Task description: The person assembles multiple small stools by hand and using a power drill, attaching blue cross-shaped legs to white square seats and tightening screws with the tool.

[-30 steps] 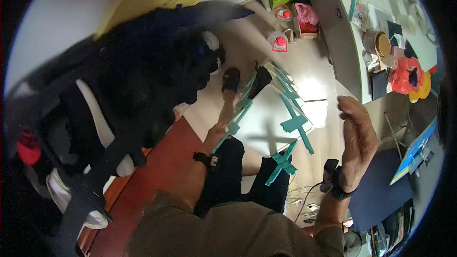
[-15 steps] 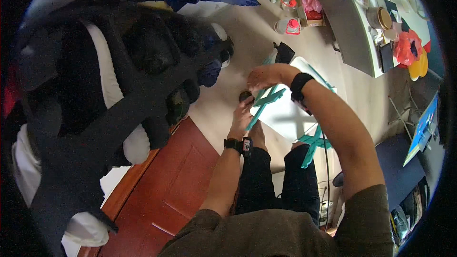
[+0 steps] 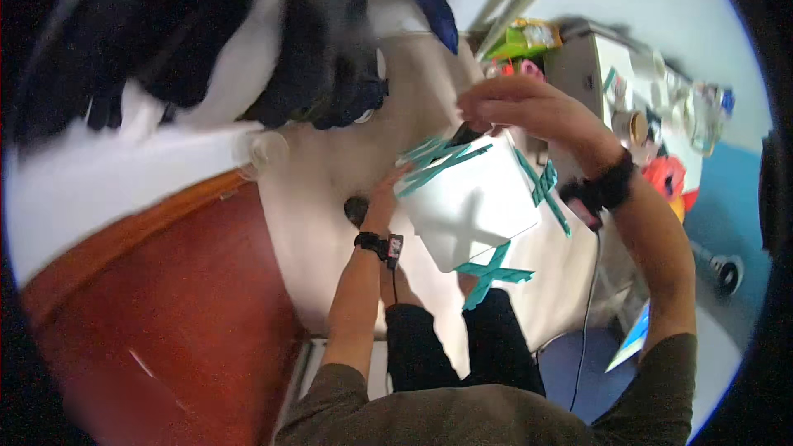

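A white square panel with teal X-shaped pieces at its edges, looking like a folding stool (image 3: 472, 208), stands tilted above my knees. My left hand (image 3: 385, 196) is closed at its left edge beside a teal leg; its fingertips are blurred and partly hidden by the stool. Over the far edge bends my right hand (image 3: 529, 107), its fingers together and pointing down to the left. Under those fingers is a dark piece (image 3: 469, 134), too smeared to name. Both wrists wear black bands with a small device.
A red-brown wooden panel (image 3: 182, 297) fills the lower left. Dark and white clothing (image 3: 248, 41) hangs at upper left. A cluttered white table (image 3: 611, 58) stands at far right, with a red plastic bag (image 3: 663, 175). A thin cable (image 3: 588, 306) runs down beside my right leg.
The view has swung. My right hand has lifted away from the teal leg to above the stool's far edge. The stool has turned and shows more of its white face; my left hand stays by its edge.
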Action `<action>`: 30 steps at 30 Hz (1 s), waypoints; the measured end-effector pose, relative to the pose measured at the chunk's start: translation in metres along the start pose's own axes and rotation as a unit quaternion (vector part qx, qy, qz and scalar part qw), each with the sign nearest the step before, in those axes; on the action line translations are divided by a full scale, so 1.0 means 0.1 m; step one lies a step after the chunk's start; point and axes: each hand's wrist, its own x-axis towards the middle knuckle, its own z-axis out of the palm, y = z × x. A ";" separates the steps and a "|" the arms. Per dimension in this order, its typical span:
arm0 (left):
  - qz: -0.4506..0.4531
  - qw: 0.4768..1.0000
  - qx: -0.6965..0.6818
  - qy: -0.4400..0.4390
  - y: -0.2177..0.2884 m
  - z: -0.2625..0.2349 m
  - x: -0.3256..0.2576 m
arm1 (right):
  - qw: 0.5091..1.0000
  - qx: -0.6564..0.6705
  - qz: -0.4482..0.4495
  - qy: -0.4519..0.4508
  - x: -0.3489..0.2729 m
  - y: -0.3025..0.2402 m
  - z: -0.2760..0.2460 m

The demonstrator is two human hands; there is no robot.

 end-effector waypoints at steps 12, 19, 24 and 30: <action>0.347 0.920 0.105 0.151 -0.55 -0.01 0.17 | 0.878 -0.354 0.111 -0.302 0.89 -0.78 1.38; 0.389 0.910 -0.117 0.079 -0.69 0.18 0.36 | 0.623 -0.614 0.189 -0.447 1.90 0.07 2.10; 0.374 0.914 -0.050 0.147 -0.78 0.18 0.39 | 0.587 -0.646 0.263 -0.410 1.95 0.56 2.23; 0.359 0.925 -0.021 0.120 -0.73 0.17 0.41 | 0.673 -0.592 0.215 -0.387 1.75 0.96 2.10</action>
